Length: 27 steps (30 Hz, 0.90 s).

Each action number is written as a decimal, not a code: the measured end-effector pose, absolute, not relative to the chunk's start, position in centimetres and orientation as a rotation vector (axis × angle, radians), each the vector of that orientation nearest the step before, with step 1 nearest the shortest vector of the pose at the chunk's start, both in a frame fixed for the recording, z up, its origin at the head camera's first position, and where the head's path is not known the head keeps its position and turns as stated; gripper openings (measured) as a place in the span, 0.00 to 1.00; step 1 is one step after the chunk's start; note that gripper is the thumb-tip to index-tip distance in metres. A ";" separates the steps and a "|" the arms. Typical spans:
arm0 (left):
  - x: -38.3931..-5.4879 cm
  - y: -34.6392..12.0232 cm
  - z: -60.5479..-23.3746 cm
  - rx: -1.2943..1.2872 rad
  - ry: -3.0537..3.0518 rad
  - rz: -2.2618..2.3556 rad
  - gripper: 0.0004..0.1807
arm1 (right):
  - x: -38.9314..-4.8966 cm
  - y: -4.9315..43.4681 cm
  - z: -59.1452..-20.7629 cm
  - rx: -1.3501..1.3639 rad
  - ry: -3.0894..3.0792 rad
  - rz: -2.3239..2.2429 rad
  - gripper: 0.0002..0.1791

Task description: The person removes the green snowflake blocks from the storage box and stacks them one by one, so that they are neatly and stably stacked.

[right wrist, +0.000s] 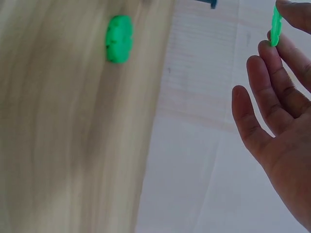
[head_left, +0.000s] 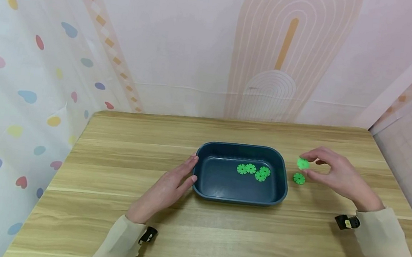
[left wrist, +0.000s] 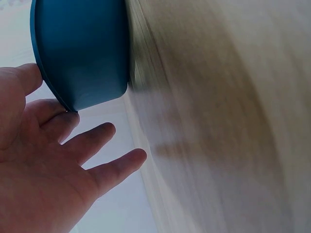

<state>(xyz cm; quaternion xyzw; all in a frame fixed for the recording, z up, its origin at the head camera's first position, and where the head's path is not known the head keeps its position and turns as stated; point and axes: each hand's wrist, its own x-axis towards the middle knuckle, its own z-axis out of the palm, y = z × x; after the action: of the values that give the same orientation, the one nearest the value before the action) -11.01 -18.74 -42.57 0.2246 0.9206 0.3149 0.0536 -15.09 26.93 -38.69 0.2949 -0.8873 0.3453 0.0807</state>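
Note:
A dark blue rectangular bin (head_left: 237, 202) stands on the table, with several bright green notched plastic discs (head_left: 250, 168) lying on its floor. My left hand (head_left: 165, 189) touches the bin's left rim. Seen from the left wrist, thumb and fingertips (left wrist: 33, 77) meet the edge of the bin (left wrist: 82, 53), while the other fingers stay extended and apart. To the right of the bin, my right hand (head_left: 333, 174) pinches one green notched disc (head_left: 303, 163) between thumb and fingers, raised over the table. Another green disc (head_left: 299, 178) lies on the wood below it.
The wood-grain table (head_left: 129, 153) reaches back to a pale patterned curtain (head_left: 185, 48). More curtain with coloured dots and hearts (head_left: 34, 81) hangs at the left. Each sleeve cuff has a small black device (head_left: 347, 222) on it.

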 end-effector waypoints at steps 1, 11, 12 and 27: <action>-11.0 -18.7 -42.6 0.680 2.796 0.957 0.33 | -15.1 27.0 -38.8 0.886 -2.655 1.026 0.20; -11.0 -18.7 -42.7 0.672 2.795 0.960 0.33 | -15.1 27.7 -39.8 0.818 -2.784 0.974 0.15; -11.0 -18.7 -42.7 0.672 2.795 0.960 0.33 | -15.0 27.8 -39.9 0.805 -2.802 0.970 0.15; -11.1 -18.7 -42.7 0.666 2.790 0.959 0.33 | -15.2 28.3 -41.1 0.801 -2.926 0.971 0.16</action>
<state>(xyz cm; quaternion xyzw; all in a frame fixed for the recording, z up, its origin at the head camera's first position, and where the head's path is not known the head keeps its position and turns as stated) -11.07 -18.68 -42.70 0.2199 0.9209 0.3165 0.0585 -15.21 28.33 -41.12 0.2515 -0.9183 0.3049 -0.0218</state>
